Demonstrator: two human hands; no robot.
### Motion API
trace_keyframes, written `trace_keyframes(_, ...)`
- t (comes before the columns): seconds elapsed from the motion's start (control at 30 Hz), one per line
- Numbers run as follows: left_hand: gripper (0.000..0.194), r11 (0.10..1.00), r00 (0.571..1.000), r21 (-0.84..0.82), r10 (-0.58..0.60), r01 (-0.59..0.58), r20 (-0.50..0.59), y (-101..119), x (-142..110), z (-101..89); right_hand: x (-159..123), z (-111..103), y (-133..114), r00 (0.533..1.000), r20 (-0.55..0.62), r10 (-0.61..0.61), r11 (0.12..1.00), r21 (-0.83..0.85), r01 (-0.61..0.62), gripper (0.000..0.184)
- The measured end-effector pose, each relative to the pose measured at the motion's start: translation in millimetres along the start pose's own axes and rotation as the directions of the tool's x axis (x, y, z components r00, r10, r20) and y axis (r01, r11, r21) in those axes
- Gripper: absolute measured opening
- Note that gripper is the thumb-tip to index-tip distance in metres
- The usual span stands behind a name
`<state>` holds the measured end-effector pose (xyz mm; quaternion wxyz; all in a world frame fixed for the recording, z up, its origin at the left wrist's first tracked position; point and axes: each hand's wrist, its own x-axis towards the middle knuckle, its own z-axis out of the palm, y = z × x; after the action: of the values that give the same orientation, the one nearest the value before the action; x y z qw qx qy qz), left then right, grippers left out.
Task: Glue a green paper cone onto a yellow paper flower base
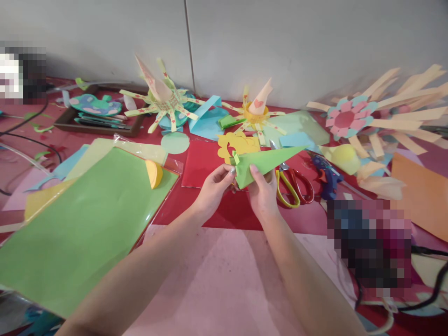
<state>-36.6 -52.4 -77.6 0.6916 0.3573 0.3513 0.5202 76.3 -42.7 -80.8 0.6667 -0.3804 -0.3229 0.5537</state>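
A light green paper cone [266,163] is held above the table with its point toward the right. My right hand [263,189] grips it from below, thumb lying on its near side. At the cone's wide left end, my left hand [219,186] pinches the edge, where small cut tabs stick out. Just behind the cone lie yellow scalloped paper cutouts [236,143]. Scissors [294,189] with red and yellow handles rest beside my right hand, their blades partly behind the cone. Under my hands is a red sheet [196,163].
A pack of green paper [87,224] lies at left, a yellow folded piece [154,174] on it. Paper cone crafts [163,95] stand along the wall. A dark wooden tray [98,126] holds tools. A blue glue gun [327,177] and orange paper [420,196] lie at right.
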Motion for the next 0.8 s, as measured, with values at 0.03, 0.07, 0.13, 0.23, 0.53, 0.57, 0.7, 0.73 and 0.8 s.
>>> trace_keyframes(0.03, 0.031, 1.000, 1.000, 0.002, -0.001, 0.001, -0.002, 0.3, 0.0, 0.3, -0.3, -0.1, 0.6, 1.000, -0.006, -0.005, 1.000, -0.008, 0.005, 0.043)
trace_keyframes(0.07, 0.032, 1.000, 1.000, 0.004, -0.002, 0.002, -0.009, 0.7, -0.1, 0.6, -0.5, -0.2, 1.3, 1.000, -0.012, -0.011, 1.000, -0.019, 0.011, 0.044)
trace_keyframes(0.13, 0.034, 1.000, 1.000, 0.015, -0.002, 0.003, -0.030, 1.6, -0.2, 1.6, -0.9, -0.6, 2.8, 0.999, -0.019, -0.026, 0.999, -0.045, 0.025, 0.045)
trace_keyframes(0.23, 0.034, 0.999, 0.998, 0.046, 0.011, -0.008, -0.070, 2.7, -0.4, 3.0, -1.2, -1.8, 4.7, 0.999, -0.017, -0.044, 0.997, -0.069, 0.043, 0.046)
trace_keyframes(0.53, 0.027, 0.984, 0.985, 0.162, 0.093, -0.068, -0.148, 2.9, -1.2, 2.7, -1.1, -4.2, 5.2, 0.998, 0.006, -0.059, 0.994, -0.092, 0.060, 0.049)
trace_keyframes(0.57, 0.027, 0.981, 0.981, 0.179, 0.108, -0.079, -0.158, 3.1, -1.4, 3.0, -1.2, -4.1, 5.3, 0.998, 0.007, -0.062, 0.993, -0.098, 0.062, 0.049)
trace_keyframes(0.7, 0.026, 0.984, 0.982, 0.164, 0.100, -0.073, -0.163, 3.6, -2.2, 3.9, -1.3, -3.6, 6.1, 0.997, 0.011, -0.071, 0.992, -0.104, 0.072, 0.050)
trace_keyframes(0.73, 0.025, 0.987, 0.984, 0.146, 0.089, -0.066, -0.155, 3.7, -2.4, 3.8, -1.3, -3.5, 6.4, 0.997, 0.010, -0.075, 0.992, -0.105, 0.075, 0.050)
trace_keyframes(0.8, 0.025, 0.992, 0.987, 0.116, 0.070, -0.053, -0.143, 4.1, -2.8, 3.2, -1.3, -3.4, 7.0, 0.997, 0.013, -0.078, 0.991, -0.106, 0.079, 0.050)
